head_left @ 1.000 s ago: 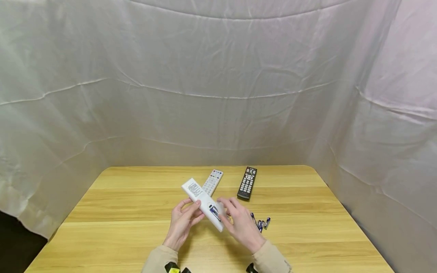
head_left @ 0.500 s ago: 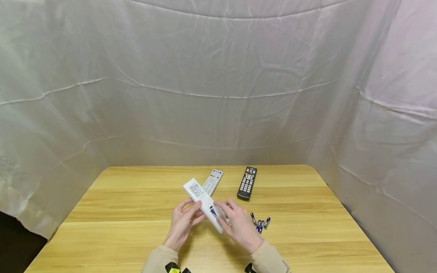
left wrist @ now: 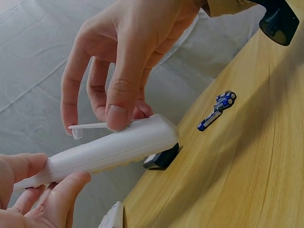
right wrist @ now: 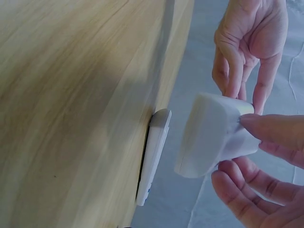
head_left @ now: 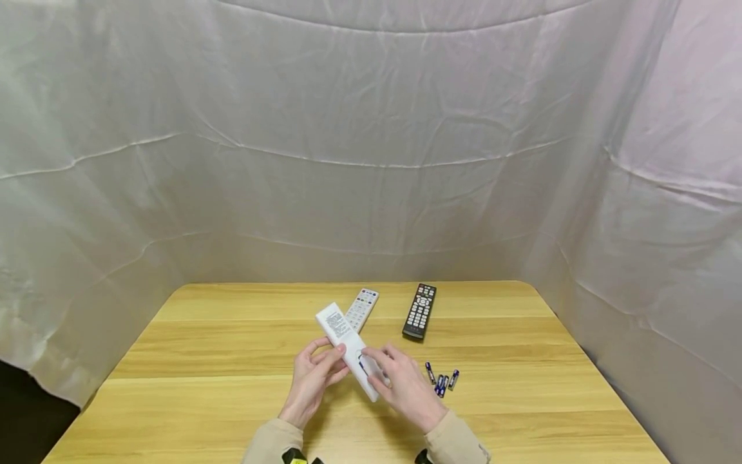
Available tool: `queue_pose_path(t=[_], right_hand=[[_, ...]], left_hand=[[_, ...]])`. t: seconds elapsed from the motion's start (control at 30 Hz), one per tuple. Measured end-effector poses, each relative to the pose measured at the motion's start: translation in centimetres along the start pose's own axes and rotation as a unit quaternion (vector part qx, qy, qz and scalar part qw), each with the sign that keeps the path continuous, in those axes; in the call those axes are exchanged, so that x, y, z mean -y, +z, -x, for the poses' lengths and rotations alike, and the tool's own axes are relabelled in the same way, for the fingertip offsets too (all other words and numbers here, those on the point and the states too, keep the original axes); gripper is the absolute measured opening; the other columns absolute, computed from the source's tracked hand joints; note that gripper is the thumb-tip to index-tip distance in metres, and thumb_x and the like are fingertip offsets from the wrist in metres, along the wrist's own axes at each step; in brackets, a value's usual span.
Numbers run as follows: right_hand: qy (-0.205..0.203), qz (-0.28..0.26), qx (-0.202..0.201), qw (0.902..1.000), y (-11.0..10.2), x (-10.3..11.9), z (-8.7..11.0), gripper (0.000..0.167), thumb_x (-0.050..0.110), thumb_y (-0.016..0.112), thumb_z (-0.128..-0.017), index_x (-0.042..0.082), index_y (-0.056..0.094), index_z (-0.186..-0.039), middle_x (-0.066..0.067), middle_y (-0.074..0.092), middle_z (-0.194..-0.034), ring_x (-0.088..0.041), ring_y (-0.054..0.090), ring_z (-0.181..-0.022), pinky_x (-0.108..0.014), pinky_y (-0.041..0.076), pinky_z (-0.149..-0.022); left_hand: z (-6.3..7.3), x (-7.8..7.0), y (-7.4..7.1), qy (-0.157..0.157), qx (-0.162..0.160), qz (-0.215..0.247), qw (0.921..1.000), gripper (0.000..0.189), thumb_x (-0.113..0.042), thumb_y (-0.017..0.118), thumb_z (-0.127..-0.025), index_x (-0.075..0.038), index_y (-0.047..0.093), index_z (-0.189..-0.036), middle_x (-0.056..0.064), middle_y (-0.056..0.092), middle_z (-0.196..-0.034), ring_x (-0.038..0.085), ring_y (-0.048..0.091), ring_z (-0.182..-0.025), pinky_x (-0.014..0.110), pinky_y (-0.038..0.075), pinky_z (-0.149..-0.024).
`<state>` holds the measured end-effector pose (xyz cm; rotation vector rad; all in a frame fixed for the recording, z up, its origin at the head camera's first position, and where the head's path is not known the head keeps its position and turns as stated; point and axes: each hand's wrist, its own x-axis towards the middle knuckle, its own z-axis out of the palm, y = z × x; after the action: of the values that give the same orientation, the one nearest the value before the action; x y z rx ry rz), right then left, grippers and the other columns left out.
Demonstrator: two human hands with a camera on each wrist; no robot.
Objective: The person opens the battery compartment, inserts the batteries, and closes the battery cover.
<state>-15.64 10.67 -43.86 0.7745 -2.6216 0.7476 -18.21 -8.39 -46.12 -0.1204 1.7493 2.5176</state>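
My left hand (head_left: pixel 313 377) grips a white remote control (head_left: pixel 337 324) by its sides, its printed back turned up and its body tilted. Over the lower half of that back, my right hand (head_left: pixel 404 386) pinches a thin white battery cover (left wrist: pixel 92 126) between thumb and fingers. In the left wrist view the cover's tabbed end stands a little above the remote, while its other end lies near or against the back under the thumb. A narrow strip of blue battery shows beside the cover; the rest of the compartment is hidden.
A second white remote (head_left: pixel 362 307) lies face up behind the held one. To its right is a black remote (head_left: pixel 420 312). Several loose blue batteries (head_left: pixel 442 380) lie on the wooden table (head_left: pixel 522 386), right of my right hand. Grey curtains (head_left: pixel 371 193) surround the table.
The right hand has brought the cover over the battery compartment, so much less of the blue batteries shows. The held remote has shifted slightly right. Things on the table have stayed put.
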Motion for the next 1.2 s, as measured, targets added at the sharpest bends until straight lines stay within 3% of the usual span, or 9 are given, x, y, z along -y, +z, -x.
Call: queue_pose_path(t=[0.2, 0.47, 0.67, 0.87, 1.2], right_hand=[[-0.003, -0.036, 0.011, 0.9993, -0.1, -0.5, 0.0, 0.048, 0.006, 0.079, -0.083, 0.005, 0.064, -0.128, -0.008, 0.067, -0.102, -0.015, 0.067, -0.078, -0.011, 0.056, -0.064], [-0.019, -0.107, 0.020, 0.9938, -0.5, -1.7, -0.3, 0.044, 0.006, 0.077, -0.085, 0.005, 0.065, -0.127, -0.007, 0.068, -0.099, -0.006, 0.060, -0.074, -0.024, 0.060, -0.063], [-0.010, -0.140, 0.064, 0.9881, -0.8, -2.6, -0.3, 0.045, 0.008, 0.074, -0.087, 0.008, 0.063, -0.130, -0.004, 0.067, -0.101, 0.000, 0.057, -0.079, -0.020, 0.059, -0.069], [-0.012, -0.172, 0.085, 0.9814, -0.9, -3.1, -0.3, 0.044, 0.006, 0.074, -0.086, 0.009, 0.063, -0.129, -0.005, 0.067, -0.103, -0.005, 0.058, -0.083, -0.018, 0.056, -0.073], [-0.024, -0.170, 0.075, 0.9823, -1.0, -3.4, -0.1, 0.045, 0.009, 0.078, -0.082, 0.010, 0.067, -0.126, -0.006, 0.062, -0.104, -0.017, 0.059, -0.090, -0.019, 0.056, -0.074]], left_hand=[[0.0, 0.0, 0.0, 0.000, -0.001, -0.004, 1.0000, 0.039, -0.004, 0.065, -0.095, 0.006, 0.050, -0.129, 0.013, 0.077, -0.096, 0.016, 0.074, -0.079, 0.032, 0.067, -0.080], [0.0, -0.1, 0.0, -0.001, 0.005, -0.012, 0.9999, 0.040, -0.006, 0.066, -0.095, 0.006, 0.050, -0.130, 0.011, 0.077, -0.096, 0.014, 0.074, -0.078, 0.032, 0.067, -0.080], [0.0, -0.2, 0.1, -0.007, 0.019, -0.023, 0.9995, 0.041, -0.009, 0.067, -0.095, 0.005, 0.050, -0.130, 0.008, 0.077, -0.095, 0.014, 0.073, -0.078, 0.032, 0.066, -0.081], [0.0, -0.1, 0.0, -0.011, 0.035, -0.030, 0.9989, 0.045, -0.009, 0.067, -0.095, 0.006, 0.048, -0.132, 0.009, 0.076, -0.097, 0.014, 0.072, -0.079, 0.030, 0.066, -0.080], [0.0, -0.2, -0.2, -0.020, 0.060, -0.033, 0.9975, 0.046, -0.008, 0.066, -0.095, 0.004, 0.046, -0.134, 0.006, 0.075, -0.098, 0.014, 0.072, -0.082, 0.032, 0.066, -0.083]])
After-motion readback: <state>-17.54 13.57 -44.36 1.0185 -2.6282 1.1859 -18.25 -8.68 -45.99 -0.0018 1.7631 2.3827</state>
